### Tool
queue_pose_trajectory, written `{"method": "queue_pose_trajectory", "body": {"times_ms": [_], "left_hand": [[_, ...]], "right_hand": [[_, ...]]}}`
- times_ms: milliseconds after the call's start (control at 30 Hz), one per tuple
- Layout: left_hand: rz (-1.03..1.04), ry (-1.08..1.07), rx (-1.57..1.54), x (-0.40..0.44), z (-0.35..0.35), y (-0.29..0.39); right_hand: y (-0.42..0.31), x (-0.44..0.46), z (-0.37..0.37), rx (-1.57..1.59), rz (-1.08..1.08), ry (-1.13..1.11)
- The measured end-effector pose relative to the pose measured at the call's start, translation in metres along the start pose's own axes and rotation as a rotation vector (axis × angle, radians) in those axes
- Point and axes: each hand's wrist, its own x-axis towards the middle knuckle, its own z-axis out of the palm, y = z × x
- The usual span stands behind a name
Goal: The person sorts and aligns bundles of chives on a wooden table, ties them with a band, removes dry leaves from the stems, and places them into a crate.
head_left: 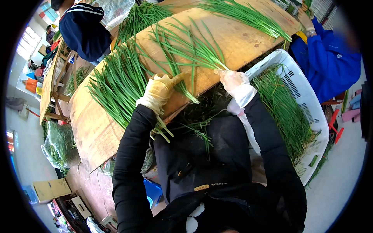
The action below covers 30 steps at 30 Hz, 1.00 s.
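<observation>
My gloved right hand is closed around the pale root ends of a small bunch of spring onions, whose green tops fan out over the wooden table. My gloved left hand rests at the right edge of a large heap of spring onions, with its index finger stretched out. That finger touches or hovers over a few loose stalks lying between my hands; I cannot tell which. The rest of the left fingers are partly hidden by the glove's back.
A white plastic crate of green trimmings stands to my right. More spring onions lie at the table's far side, near a person in a blue jacket. Another person in a dark jacket stands at left. A filled plastic bag sits on the floor.
</observation>
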Motion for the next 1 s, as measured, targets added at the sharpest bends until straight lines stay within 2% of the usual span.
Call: {"method": "queue_pose_trajectory", "body": {"times_ms": [33, 133, 167, 300, 367, 400, 433, 500, 567, 600, 633, 700, 767, 800, 833, 867, 900, 933, 967, 1000], "left_hand": [[0.019, -0.02, 0.035, 0.002, -0.004, 0.002], [0.067, -0.011, 0.045, 0.005, 0.003, 0.002], [0.093, 0.024, 0.023, 0.005, 0.008, 0.0], [0.02, -0.072, 0.005, 0.003, 0.002, 0.002], [-0.005, -0.098, 0.03, 0.002, 0.007, -0.001], [0.0, -0.05, 0.013, 0.002, 0.01, -0.004], [0.005, 0.001, -0.006, 0.002, 0.01, -0.004], [-0.016, 0.019, -0.046, 0.001, 0.008, -0.005], [-0.046, 0.002, 0.001, 0.002, 0.009, -0.005], [-0.045, 0.003, 0.001, 0.002, 0.007, -0.005], [-0.025, 0.043, -0.005, 0.002, 0.005, -0.006], [0.003, 0.08, -0.014, 0.002, -0.003, -0.006], [-0.056, -0.007, 0.015, -0.003, -0.011, -0.006], [-0.04, 0.115, -0.036, -0.008, -0.009, -0.007], [-0.086, 0.061, -0.017, -0.009, -0.007, -0.007], [-0.062, 0.124, -0.11, -0.011, -0.007, -0.004], [-0.038, 0.198, -0.19, -0.011, -0.011, -0.006], [-0.022, 0.16, -0.225, -0.011, -0.012, -0.009], [-0.022, 0.161, -0.217, -0.014, -0.014, -0.01], [-0.047, 0.13, -0.262, -0.022, -0.017, -0.009]], "right_hand": [[-0.012, -0.004, -0.017, 0.003, -0.017, 0.019], [-0.044, -0.002, -0.01, 0.067, -0.298, -0.001], [-0.047, 0.003, 0.019, 0.151, -0.405, 0.085], [-0.06, 0.004, 0.011, 0.071, -0.458, 0.053], [-0.044, -0.003, 0.013, 0.304, -0.594, -0.172], [-0.037, -0.015, 0.012, 0.457, -0.719, -0.12], [-0.033, -0.019, 0.005, 0.56, -0.769, -0.338], [-0.03, -0.03, -0.014, 0.71, -0.495, -1.092], [-0.022, -0.046, -0.008, 1.002, -0.611, -1.246], [-0.023, -0.047, -0.012, 1.019, -0.855, -0.98], [-0.018, -0.047, -0.014, 1.063, -0.834, -0.714], [-0.005, -0.045, -0.023, 1.171, -0.347, -0.476], [0.019, -0.046, -0.001, 1.016, -0.184, 0.216], [0.032, -0.046, 0.016, 1.173, -0.043, 0.121], [0.017, -0.053, 0.037, 1.252, 0.069, 0.167], [-0.011, -0.058, 0.059, 1.171, -0.026, 0.087], [-0.03, -0.057, 0.079, 1.245, -0.02, -0.047], [-0.049, -0.055, 0.098, 1.308, -0.006, -0.183], [-0.057, -0.053, 0.109, 1.517, 0.117, -0.396], [-0.06, -0.056, 0.096, 1.549, 0.143, -0.362]]}}
